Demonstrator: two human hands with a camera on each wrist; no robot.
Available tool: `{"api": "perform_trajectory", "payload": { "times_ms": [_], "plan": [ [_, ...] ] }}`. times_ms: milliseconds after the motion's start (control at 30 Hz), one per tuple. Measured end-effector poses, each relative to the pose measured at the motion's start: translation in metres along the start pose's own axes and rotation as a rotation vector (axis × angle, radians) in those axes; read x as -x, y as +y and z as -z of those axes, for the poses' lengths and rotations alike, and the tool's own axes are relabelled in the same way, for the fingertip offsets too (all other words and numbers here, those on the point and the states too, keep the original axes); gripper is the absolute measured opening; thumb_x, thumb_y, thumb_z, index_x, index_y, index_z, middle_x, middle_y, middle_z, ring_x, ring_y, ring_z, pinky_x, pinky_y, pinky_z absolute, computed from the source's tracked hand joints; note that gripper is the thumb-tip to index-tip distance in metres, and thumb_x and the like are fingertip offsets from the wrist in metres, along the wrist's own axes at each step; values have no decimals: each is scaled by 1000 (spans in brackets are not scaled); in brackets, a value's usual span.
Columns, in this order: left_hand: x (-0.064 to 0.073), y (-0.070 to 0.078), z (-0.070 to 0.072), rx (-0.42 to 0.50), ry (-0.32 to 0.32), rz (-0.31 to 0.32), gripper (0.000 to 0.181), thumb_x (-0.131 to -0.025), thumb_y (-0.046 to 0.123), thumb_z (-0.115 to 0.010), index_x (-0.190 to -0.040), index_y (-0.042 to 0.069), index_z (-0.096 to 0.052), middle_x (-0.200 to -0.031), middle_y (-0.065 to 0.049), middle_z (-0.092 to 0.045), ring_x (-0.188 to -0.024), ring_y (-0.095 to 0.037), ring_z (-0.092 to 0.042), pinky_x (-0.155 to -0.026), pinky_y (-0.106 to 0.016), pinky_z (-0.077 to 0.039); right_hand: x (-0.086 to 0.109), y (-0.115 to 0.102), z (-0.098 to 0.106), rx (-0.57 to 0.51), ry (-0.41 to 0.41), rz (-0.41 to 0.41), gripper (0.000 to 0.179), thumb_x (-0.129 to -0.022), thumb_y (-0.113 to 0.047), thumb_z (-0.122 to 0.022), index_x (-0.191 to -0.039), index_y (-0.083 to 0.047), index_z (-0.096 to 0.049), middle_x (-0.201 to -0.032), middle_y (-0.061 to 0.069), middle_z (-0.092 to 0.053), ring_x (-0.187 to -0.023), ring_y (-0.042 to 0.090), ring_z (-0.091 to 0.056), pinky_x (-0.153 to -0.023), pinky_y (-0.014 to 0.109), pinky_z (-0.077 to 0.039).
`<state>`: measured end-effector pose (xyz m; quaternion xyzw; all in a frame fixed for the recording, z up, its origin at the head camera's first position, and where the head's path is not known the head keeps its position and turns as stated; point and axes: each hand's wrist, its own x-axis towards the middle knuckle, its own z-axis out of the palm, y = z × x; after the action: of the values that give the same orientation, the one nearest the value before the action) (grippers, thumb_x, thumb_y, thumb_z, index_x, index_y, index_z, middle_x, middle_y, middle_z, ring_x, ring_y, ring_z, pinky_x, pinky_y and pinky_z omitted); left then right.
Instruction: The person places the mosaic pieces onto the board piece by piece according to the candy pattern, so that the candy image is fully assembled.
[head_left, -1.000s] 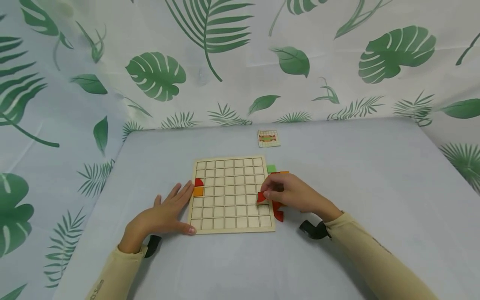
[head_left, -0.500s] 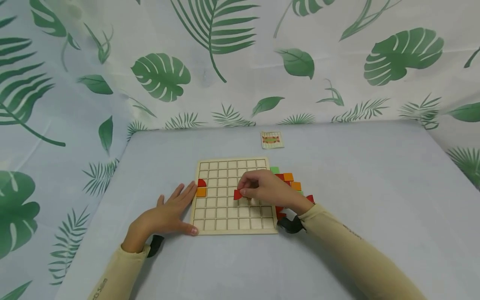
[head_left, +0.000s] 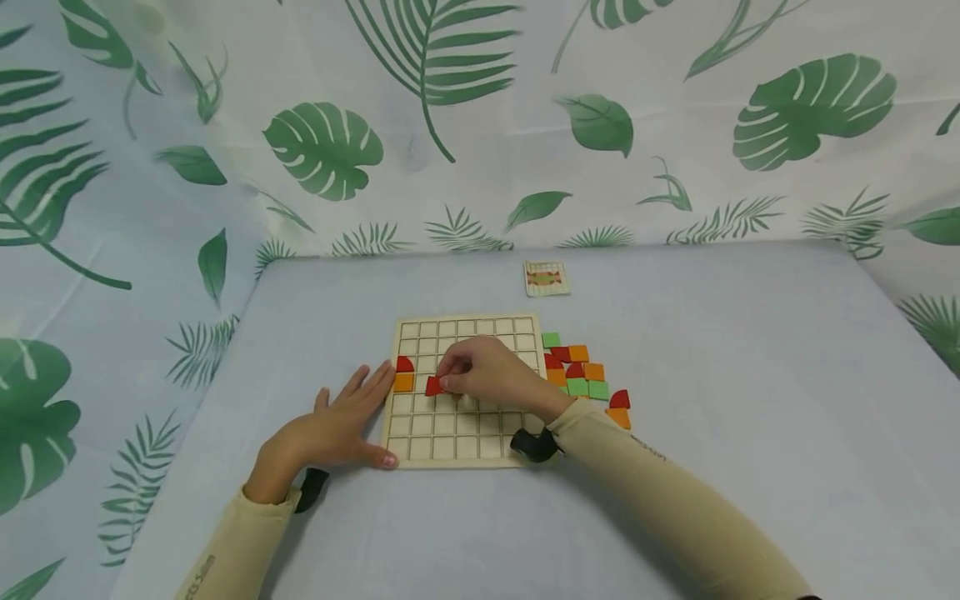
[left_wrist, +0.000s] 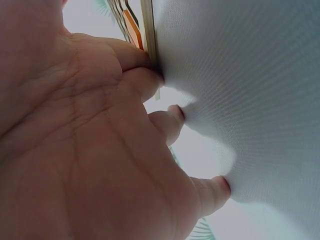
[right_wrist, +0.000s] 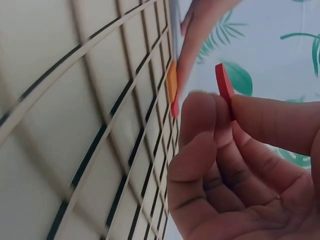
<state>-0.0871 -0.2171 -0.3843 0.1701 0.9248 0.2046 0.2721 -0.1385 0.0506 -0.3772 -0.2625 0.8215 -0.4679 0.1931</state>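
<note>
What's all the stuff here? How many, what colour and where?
Leafy cloth: count unclear, white with green leaves, back and sides
Table: one, pale grey, centre
Board: one, pale wood, on the table
Card: one, cream with coloured pattern, behind the board
Held piece: one, red, above the board
Placed piece: one, red, board's left column
Orange square: one, orange, beside the placed piece
Loose green squares: at least three, green, right of the board
Loose orange squares: at least four, orange, same group
Loose red pieces: at least four, red, same group
Wrist cameras: two, black, one per wrist
Sleeves: two, beige, on the arms
Left hand: one, bare, at board's left edge
Right hand: one, bare, pinching held piece
</note>
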Motion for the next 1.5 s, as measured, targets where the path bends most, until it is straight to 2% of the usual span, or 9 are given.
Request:
{"api": "perform_trajectory", "payload": {
  "times_ms": [433,667,1000,1367,1500],
  "plan": [
    [0,-2,0,1,-3,-39,127,-86,47,-90,-172,4,-8,-179,-14,-3,-162,-44,4,-112,-86,0,-27,-13,-26,-5,-51,-3,6,-98,0,-71,-94,-3,-74,-79,4,-72,-69,14,-65,-65,23,-50],
    [1,0,2,10,-6,-41,127,-86,47,-90,-172,4,-7,-180,-13,-2,-163,-43,4,-112,-86,0,-33,-13,-33,22,-60,-41,7,-98,2,-70,-93,-1,-73,-78,1,-70,-68,11,-63,-64,22,-50],
    [1,-3,1,19,-8,-47,127,-87,48,-89,-172,5,-5,-180,-12,-1,-163,-43,6,-111,-86,2,-42,-11,-41,125,-47,-42,8,-94,1,-72,-89,-5,-75,-80,-1,-68,-70,11,-56,-63,22,-46],
    [3,-3,2,30,-6,-45,127,-87,48,-89,-172,5,-5,-180,-12,0,-162,-43,7,-112,-85,3,-45,-14,-44,128,-15,-76,7,-91,-1,-75,-86,-5,-76,-80,-2,-68,-74,13,-57,-64,24,-45],
    [3,-2,4,26,-4,-49,127,-87,48,-88,-172,5,-5,-180,-13,0,-162,-43,7,-111,-86,3,-45,-16,-45,130,-9,-85,6,-89,-1,-75,-85,-5,-76,-79,-2,-68,-70,12,-56,-61,23,-45]
  ]
}}
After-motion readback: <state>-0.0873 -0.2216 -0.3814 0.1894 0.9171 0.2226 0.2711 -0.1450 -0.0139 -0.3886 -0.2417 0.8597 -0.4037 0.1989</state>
